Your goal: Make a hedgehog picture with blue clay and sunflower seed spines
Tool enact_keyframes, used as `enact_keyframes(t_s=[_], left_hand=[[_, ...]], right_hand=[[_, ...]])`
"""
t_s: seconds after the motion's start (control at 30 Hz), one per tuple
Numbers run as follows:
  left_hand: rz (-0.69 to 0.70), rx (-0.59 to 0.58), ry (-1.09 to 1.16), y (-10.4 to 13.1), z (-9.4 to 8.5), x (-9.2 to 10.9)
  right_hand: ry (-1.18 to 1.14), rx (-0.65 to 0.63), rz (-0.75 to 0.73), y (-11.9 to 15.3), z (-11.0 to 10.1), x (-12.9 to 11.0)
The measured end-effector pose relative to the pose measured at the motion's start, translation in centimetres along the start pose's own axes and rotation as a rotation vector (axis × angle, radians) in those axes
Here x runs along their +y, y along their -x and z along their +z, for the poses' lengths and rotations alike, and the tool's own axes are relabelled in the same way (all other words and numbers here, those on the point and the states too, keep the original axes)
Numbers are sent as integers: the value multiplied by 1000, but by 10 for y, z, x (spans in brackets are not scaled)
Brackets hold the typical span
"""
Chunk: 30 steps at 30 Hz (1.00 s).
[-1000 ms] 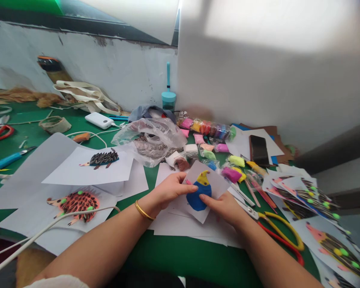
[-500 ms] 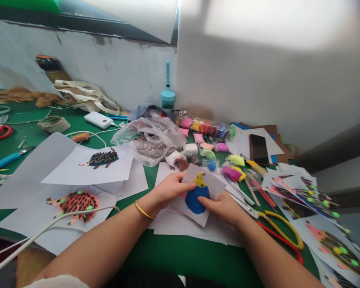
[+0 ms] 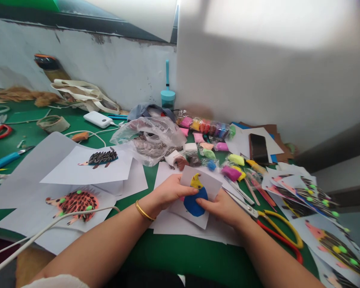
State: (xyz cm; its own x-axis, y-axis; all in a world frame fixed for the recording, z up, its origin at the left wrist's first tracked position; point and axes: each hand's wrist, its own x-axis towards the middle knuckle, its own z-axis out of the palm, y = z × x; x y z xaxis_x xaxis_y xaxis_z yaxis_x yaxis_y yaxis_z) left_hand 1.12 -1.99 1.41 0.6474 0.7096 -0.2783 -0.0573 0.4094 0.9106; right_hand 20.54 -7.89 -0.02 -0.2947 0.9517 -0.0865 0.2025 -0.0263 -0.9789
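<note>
Between my hands is a small white paper card (image 3: 213, 181) bearing a flat blue clay body (image 3: 195, 206) and a yellow clay head (image 3: 197, 181) with a dark eye. My left hand (image 3: 173, 191) grips the card's left side, its thumb lying where yellow meets blue. From the right, my right hand (image 3: 223, 206) holds the card with the thumb pressed on the blue clay's edge. The fingers behind the card are hidden. Under my hands lie white paper sheets (image 3: 180, 228), and large scissors (image 3: 253, 212) with red and yellow handles rest beside my right wrist.
Bagged coloured clay (image 3: 232, 173) and a clear plastic bag (image 3: 154, 138) of seeds lie ahead. Seed hedgehog pictures sit left (image 3: 103, 157) and right (image 3: 330, 236). A white cable (image 3: 48, 222) crosses the left papers. A phone (image 3: 258, 148) rests at back right.
The card has shifted slightly and tilted a little in my hands. My left thumb has slid down from beside the yellow head to the seam with the blue body.
</note>
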Motion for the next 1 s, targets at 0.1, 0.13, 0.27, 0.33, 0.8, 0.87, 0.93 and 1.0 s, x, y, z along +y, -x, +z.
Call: enact_keyframes(t_s=[0.1,0.13,0.27,0.33,0.8,0.87,0.93,1.0], left_hand=[[2,19,-7,-1,1,-2],[1,25,-15,-1,1,-2],[-9,33,-59,-1,1,-3],[-15,47,-55,-1,2,-2],[-18,88,-110,-2,3,-8],[-14,80,-99,-1,4,-6],[0,60,-72,0,5,-2],[0,50,-71,0,5,1]], right_hand=[[-2,-6,-7,0,0,3],[1,-2,-8,0,0,3],[11,2,-9,1,1,1],[10,-4,-1,1,2,-2],[-189,198,101,-3,1,2],[-182,200,91,-3,1,1],[-174,185,74,-3,0,2],[-180,172,69,-4,-1,3]])
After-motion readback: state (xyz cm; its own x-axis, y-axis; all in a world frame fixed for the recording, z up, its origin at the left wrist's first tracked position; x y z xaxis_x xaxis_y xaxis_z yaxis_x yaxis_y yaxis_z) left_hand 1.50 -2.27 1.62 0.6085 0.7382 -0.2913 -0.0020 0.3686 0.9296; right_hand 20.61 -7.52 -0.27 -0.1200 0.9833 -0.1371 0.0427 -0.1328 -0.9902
